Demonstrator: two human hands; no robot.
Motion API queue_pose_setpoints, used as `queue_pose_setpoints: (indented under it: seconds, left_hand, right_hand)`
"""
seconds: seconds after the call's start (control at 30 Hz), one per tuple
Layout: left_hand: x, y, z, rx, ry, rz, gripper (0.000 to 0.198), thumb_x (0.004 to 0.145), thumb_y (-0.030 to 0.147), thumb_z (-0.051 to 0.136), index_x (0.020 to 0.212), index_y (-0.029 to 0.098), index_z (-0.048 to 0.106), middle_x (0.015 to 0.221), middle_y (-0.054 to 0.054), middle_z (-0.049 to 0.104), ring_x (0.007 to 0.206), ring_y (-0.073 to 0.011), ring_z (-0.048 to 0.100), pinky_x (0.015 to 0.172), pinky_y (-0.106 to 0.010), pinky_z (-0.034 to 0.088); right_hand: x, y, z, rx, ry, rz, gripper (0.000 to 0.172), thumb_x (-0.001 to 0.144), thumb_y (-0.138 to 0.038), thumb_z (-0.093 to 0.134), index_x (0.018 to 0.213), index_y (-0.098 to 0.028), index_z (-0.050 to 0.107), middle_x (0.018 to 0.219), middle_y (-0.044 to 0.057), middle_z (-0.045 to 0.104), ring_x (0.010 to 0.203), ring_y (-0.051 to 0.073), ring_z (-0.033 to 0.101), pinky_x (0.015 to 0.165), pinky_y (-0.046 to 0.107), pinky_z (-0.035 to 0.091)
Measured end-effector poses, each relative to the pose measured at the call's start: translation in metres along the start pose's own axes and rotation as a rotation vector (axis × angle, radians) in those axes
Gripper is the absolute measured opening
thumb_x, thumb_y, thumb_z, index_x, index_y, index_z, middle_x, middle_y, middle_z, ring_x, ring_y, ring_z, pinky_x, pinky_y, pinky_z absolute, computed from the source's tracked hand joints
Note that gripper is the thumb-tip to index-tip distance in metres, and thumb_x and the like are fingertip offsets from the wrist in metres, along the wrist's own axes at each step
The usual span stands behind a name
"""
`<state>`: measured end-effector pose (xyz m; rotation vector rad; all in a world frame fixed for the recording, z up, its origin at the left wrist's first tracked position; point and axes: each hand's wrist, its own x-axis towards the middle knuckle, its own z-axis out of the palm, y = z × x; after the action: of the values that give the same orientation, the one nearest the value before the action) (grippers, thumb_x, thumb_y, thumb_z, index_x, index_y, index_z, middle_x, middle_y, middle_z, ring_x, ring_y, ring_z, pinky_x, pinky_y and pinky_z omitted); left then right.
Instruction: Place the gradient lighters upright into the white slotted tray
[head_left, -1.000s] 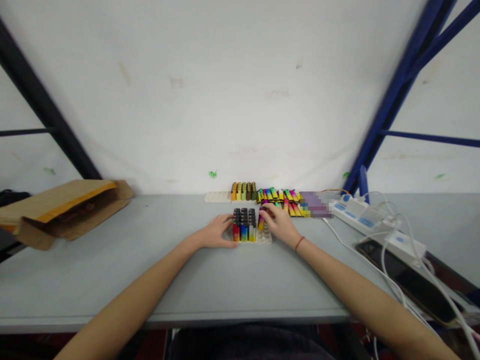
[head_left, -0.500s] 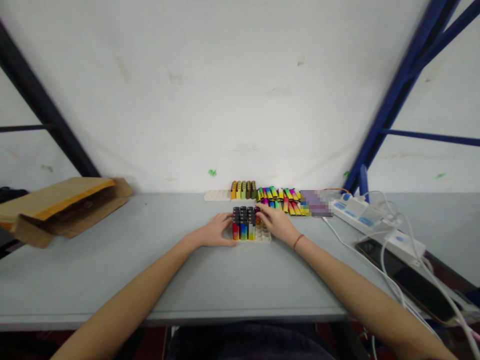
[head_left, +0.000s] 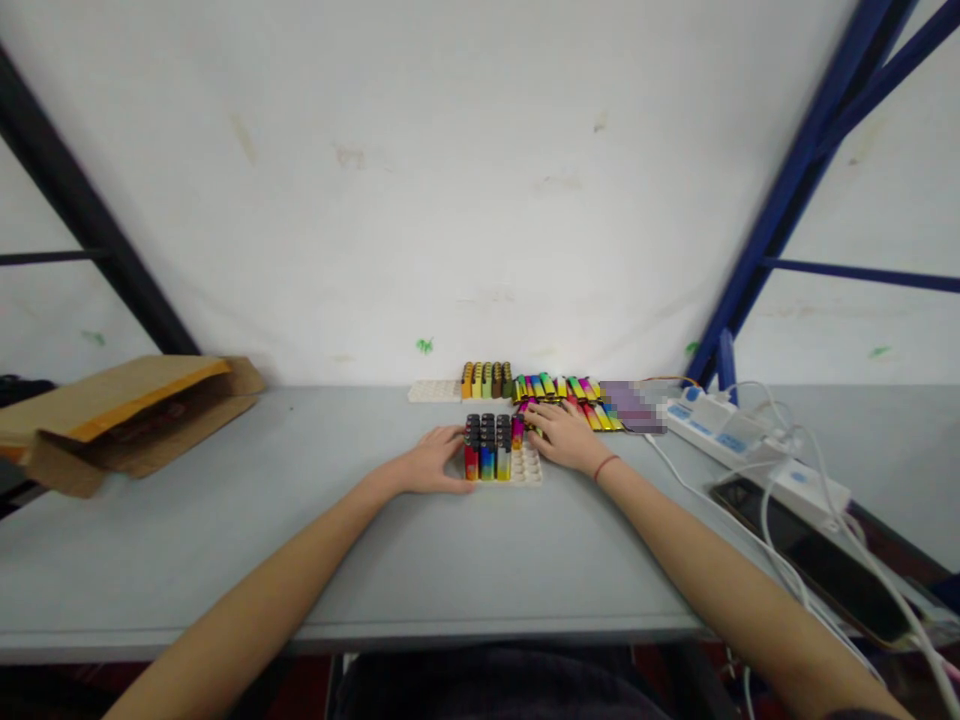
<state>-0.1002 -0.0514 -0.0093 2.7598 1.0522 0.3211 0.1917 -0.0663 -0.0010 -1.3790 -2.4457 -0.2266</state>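
Note:
A white holed tray [head_left: 526, 468] lies on the table in front of me, several columns of upright black-topped lighters [head_left: 488, 450] filling its left part. My left hand [head_left: 433, 462] holds the tray's left end, with the thumb along the front corner and the fingers toward the back. A pink-and-orange lighter [head_left: 517, 432] stands in the partly filled column at the back. Just right of it is my right hand [head_left: 562, 436], fingers spread over the near edge of a pile of colourful lighters [head_left: 592, 415]. No lighter shows in its fingers.
Behind the tray stand several yellow and dark lighters [head_left: 486, 380] beside another white tray [head_left: 435, 391]. An open cardboard box [head_left: 142, 410] lies at left. A power strip [head_left: 757, 455] with white cables and a dark phone [head_left: 817, 565] lie at right.
My right hand has moved right, away from the pink-and-orange lighter at the back of the tray, to the lighter pile. My left hand has stayed in place.

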Motion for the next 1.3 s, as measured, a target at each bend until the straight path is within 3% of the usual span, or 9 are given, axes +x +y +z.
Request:
queue_pose_setpoints:
  seconds: [0.13,0.37,0.57,0.7,1.0,1.13,1.3]
  left_hand:
    - [0.0001,-0.0003,0.0,-0.018,0.003,-0.001,0.082,0.072,0.061,0.068,0.134,0.012,0.048,0.144,-0.018,0.042,0.131,-0.0379,0.039,0.111,-0.047,0.029]
    - [-0.0005,-0.0002,-0.0021,-0.03,-0.005,0.003,0.082,0.072,0.061,0.068,0.135,0.012,0.048,0.143,-0.018,0.043,0.131,-0.0377,0.04,0.111,-0.047,0.029]
    - [-0.0005,-0.0002,-0.0035,-0.032,-0.008,0.013,0.082,0.072,0.063,0.068,0.134,0.012,0.049,0.144,-0.018,0.042,0.131,-0.0382,0.039,0.111,-0.047,0.03]
    - [-0.0004,-0.0021,-0.0021,-0.027,-0.006,0.016,0.081,0.072,0.062,0.068,0.135,0.014,0.049,0.144,-0.016,0.043,0.131,-0.0375,0.039,0.111,-0.046,0.03]
    - [-0.0002,-0.0029,-0.0006,-0.017,-0.016,0.005,0.084,0.073,0.064,0.067,0.135,0.011,0.048,0.144,-0.017,0.041,0.132,-0.0369,0.038,0.112,-0.046,0.028]
    - [-0.0002,-0.0018,-0.0015,-0.01,-0.019,0.001,0.083,0.073,0.063,0.067,0.135,0.013,0.048,0.144,-0.017,0.042,0.131,-0.0373,0.039,0.112,-0.046,0.029]
    - [-0.0002,-0.0007,-0.0026,0.004,-0.037,-0.002,0.084,0.074,0.061,0.067,0.134,0.007,0.048,0.144,-0.021,0.04,0.131,-0.0376,0.038,0.112,-0.045,0.028]
  right_hand:
    - [0.0012,-0.0014,-0.0019,0.038,0.036,0.003,0.031,0.094,-0.032,0.046,0.116,-0.017,0.062,0.126,0.014,0.06,0.116,0.023,0.054,0.099,0.038,0.037]
    - [0.001,-0.0022,-0.0049,-0.065,0.012,0.083,0.028,0.094,-0.028,0.043,0.108,-0.016,0.063,0.115,0.012,0.061,0.104,0.023,0.056,0.091,0.033,0.039]
    - [0.0007,-0.0051,-0.0074,-0.102,0.021,0.166,0.027,0.092,-0.036,0.047,0.102,-0.018,0.064,0.107,0.013,0.062,0.101,0.025,0.056,0.089,0.034,0.037]
    - [0.0015,-0.0066,-0.0081,-0.138,0.026,0.255,0.022,0.092,-0.025,0.045,0.099,-0.017,0.064,0.098,0.014,0.066,0.096,0.026,0.056,0.084,0.035,0.038]
    - [0.0042,-0.0055,-0.0054,-0.094,0.001,0.424,0.023,0.085,-0.02,0.05,0.099,-0.014,0.067,0.109,0.018,0.065,0.105,0.032,0.051,0.081,0.04,0.038]
    - [0.0052,-0.0042,-0.0064,-0.088,-0.033,0.434,0.02,0.084,-0.022,0.051,0.093,-0.014,0.067,0.104,0.018,0.065,0.1,0.031,0.053,0.079,0.039,0.039]
    - [0.0058,-0.0016,-0.0026,-0.017,0.014,0.4,0.024,0.08,-0.016,0.05,0.102,-0.011,0.06,0.105,0.018,0.064,0.097,0.028,0.056,0.083,0.036,0.041]
